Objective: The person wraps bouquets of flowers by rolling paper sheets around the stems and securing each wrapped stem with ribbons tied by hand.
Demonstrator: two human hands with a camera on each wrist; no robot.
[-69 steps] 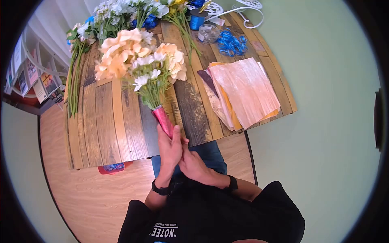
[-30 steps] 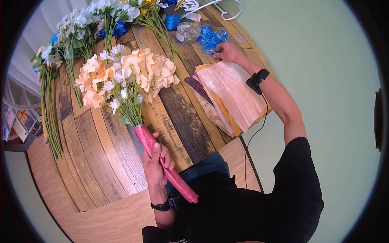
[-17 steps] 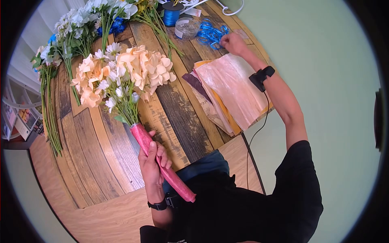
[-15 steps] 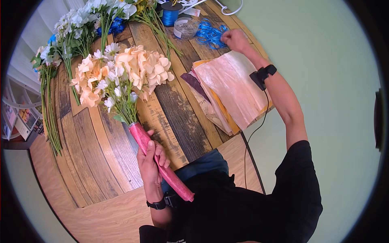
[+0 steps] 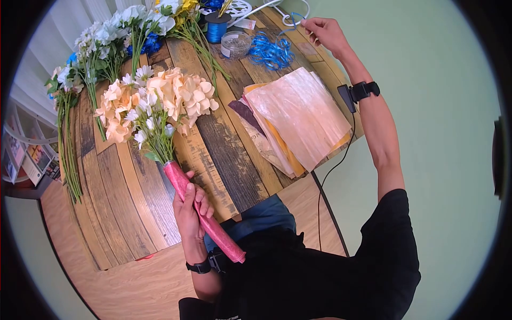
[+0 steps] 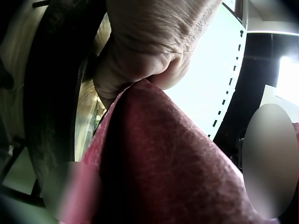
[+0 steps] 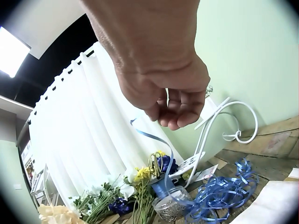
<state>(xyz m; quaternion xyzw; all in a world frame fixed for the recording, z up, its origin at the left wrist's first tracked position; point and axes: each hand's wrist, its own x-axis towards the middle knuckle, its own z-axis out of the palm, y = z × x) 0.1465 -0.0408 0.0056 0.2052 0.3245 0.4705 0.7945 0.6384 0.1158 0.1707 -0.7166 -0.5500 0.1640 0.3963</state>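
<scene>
The left hand [image 5: 191, 213] is curled round the pink-wrapped handle [image 5: 221, 237] of a bouquet of peach and white flowers [image 5: 176, 93]; in the left wrist view the pink wrap [image 6: 163, 154] runs from under the hand [image 6: 149, 46]. Above the table's back right part, the right hand [image 5: 326, 34] pinches one end of a blue ribbon [image 5: 294, 22]. In the right wrist view that ribbon strand [image 7: 156, 137] hangs beside the fingers of the right hand [image 7: 163, 93], and a tangled blue ribbon heap [image 7: 224, 191] lies below.
Wrapping sheets [image 5: 301, 117] are stacked at the table's right. A clear tub [image 5: 236, 45] and a blue ribbon spool [image 5: 216, 28] stand left of the heap. More flowers [image 5: 106, 32] line the back left. A white curled metal piece [image 5: 237, 7] is at the back; a cable hangs from the right wrist.
The right hand has moved up and away from the ribbon heap, lifting a strand. The left hand still grips the bouquet, which appears slightly further left; the head view has shifted a little.
</scene>
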